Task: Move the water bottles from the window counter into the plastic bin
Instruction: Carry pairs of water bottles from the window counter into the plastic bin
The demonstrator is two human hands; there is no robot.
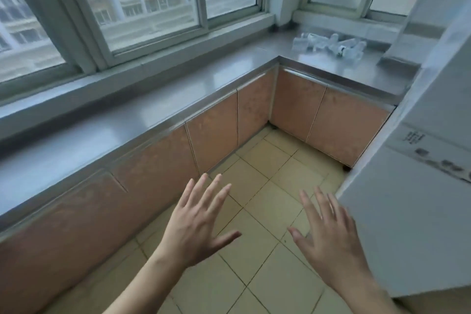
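Several clear water bottles [331,46] lie in a loose pile on the steel window counter [178,99], in its far right corner below the window. My left hand [196,224] and my right hand [328,232] are held out low over the tiled floor, palms down, fingers spread and straight, holding nothing. Both hands are far from the bottles. No plastic bin is in view.
The L-shaped counter runs along the windows over pinkish cabinet doors [216,140]. A tall white appliance [413,199] stands close on the right, next to my right hand. Yellowish floor tiles [267,173] fill the corner between counter and appliance.
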